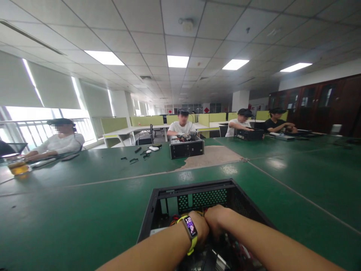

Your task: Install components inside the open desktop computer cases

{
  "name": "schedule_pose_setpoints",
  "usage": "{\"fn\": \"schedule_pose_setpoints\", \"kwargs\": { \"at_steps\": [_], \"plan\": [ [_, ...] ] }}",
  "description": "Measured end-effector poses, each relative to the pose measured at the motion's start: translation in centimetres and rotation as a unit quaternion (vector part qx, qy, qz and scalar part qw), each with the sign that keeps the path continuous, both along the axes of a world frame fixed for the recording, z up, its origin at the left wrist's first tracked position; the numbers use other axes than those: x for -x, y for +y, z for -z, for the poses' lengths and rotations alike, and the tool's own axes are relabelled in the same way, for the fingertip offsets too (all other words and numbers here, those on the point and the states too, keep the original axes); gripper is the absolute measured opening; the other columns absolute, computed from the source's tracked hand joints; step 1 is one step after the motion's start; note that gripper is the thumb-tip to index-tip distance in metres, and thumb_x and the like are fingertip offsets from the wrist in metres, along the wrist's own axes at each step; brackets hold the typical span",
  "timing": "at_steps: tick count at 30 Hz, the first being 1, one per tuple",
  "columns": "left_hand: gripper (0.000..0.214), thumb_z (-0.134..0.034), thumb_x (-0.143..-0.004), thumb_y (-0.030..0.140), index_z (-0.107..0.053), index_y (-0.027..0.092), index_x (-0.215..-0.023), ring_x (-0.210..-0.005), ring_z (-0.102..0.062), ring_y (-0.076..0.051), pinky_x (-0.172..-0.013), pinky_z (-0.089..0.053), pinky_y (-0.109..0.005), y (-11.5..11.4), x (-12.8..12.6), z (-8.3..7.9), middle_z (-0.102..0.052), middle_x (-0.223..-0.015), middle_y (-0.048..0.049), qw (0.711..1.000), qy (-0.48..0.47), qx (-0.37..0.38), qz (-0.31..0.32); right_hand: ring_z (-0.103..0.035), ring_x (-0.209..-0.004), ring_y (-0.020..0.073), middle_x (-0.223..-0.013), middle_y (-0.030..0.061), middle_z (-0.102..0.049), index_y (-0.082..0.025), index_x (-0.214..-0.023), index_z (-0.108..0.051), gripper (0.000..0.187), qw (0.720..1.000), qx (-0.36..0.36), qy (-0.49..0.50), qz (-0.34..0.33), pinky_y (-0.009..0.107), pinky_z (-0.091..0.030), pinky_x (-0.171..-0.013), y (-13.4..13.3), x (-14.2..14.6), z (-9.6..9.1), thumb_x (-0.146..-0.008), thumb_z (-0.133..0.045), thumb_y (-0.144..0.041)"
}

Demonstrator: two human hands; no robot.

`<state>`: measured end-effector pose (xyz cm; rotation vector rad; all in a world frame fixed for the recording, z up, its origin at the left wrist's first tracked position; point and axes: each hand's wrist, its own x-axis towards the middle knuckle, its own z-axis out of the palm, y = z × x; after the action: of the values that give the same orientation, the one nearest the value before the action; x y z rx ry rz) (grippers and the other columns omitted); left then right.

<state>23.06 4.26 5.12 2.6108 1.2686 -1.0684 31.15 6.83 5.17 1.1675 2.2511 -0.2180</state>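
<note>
An open black computer case (194, 192) lies in front of me with a perforated panel at its far wall. Both my hands reach down into it, close together. My left hand (199, 226), below a fitness band (190, 230) with a yellow-green strap, is curled beside some coloured cables (175, 219). Touching or nearly touching it, my right hand (218, 218) is bent with its fingers closed downward. Whatever the fingertips of either hand grip is hidden. A shiny metal part (220, 259) shows lower in the case.
The case rests on a green table (84, 222) with a bare, peeled patch (216, 156). Across it a gloved person works at another open computer case (186, 149). Small black parts (134, 160) lie nearby. A cup of amber liquid (18, 167) stands left; other people sit around.
</note>
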Motion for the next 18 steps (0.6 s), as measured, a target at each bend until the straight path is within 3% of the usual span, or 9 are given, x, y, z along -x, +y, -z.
{"fn": "schedule_pose_setpoints", "kwargs": {
  "at_steps": [5,10,13,16,18],
  "plan": [
    [0.061,-0.083,-0.048,0.016,-0.069,0.020,-0.108,-0.096,-0.065,-0.032,-0.084,-0.053,-0.041,0.1,-0.5,0.1,-0.069,-0.109,-0.0117,1.000,0.019,0.013,-0.007,-0.063,-0.098,0.0309,-0.108,0.0134,-0.066,-0.012,-0.110,-0.066,0.068,1.000,-0.002,-0.010,0.002,0.038,-0.054,-0.079,0.1,-0.2,0.1,-0.047,-0.084,-0.030],
    [0.058,-0.080,-0.055,0.017,-0.067,0.015,-0.111,-0.103,-0.063,-0.031,-0.085,-0.053,-0.039,-0.2,-0.3,-0.6,-0.068,-0.112,-0.0120,1.000,0.015,0.010,0.018,-0.063,-0.096,0.0301,-0.109,0.0119,-0.066,-0.015,-0.109,-0.067,0.070,1.000,0.010,-0.012,0.012,0.036,-0.053,-0.079,0.0,-0.1,-0.1,-0.043,-0.084,-0.030],
    [0.055,-0.078,-0.057,0.018,-0.066,0.019,-0.111,-0.103,-0.062,-0.028,-0.086,-0.053,-0.036,-0.2,-0.2,-0.4,-0.067,-0.114,-0.0091,0.999,0.031,0.015,0.019,-0.064,-0.094,0.0297,-0.106,0.0110,-0.067,-0.016,-0.107,-0.068,0.068,1.000,0.016,-0.009,0.010,0.036,-0.052,-0.076,0.2,-0.3,-0.3,-0.043,-0.084,-0.032],
    [0.057,-0.078,-0.058,0.022,-0.065,0.021,-0.113,-0.106,-0.061,-0.028,-0.088,-0.052,-0.034,-0.2,-0.2,-0.4,-0.066,-0.117,-0.0084,1.000,0.006,-0.002,0.013,-0.064,-0.090,0.0276,-0.102,0.0060,-0.069,-0.023,-0.106,-0.068,0.062,0.999,0.008,0.036,0.003,0.033,-0.050,-0.071,0.6,-1.1,-1.5,-0.047,-0.081,-0.038],
    [0.059,-0.078,-0.059,0.027,-0.064,0.019,-0.116,-0.108,-0.060,-0.029,-0.088,-0.051,-0.035,-0.2,-0.1,-1.6,-0.064,-0.120,-0.0111,1.000,-0.022,-0.012,0.006,-0.064,-0.085,0.0251,-0.096,0.0030,-0.069,-0.026,-0.101,-0.069,0.051,0.997,-0.014,0.077,0.016,0.030,-0.048,-0.065,0.2,-1.9,-3.2,-0.054,-0.075,-0.044]
  ]
}}
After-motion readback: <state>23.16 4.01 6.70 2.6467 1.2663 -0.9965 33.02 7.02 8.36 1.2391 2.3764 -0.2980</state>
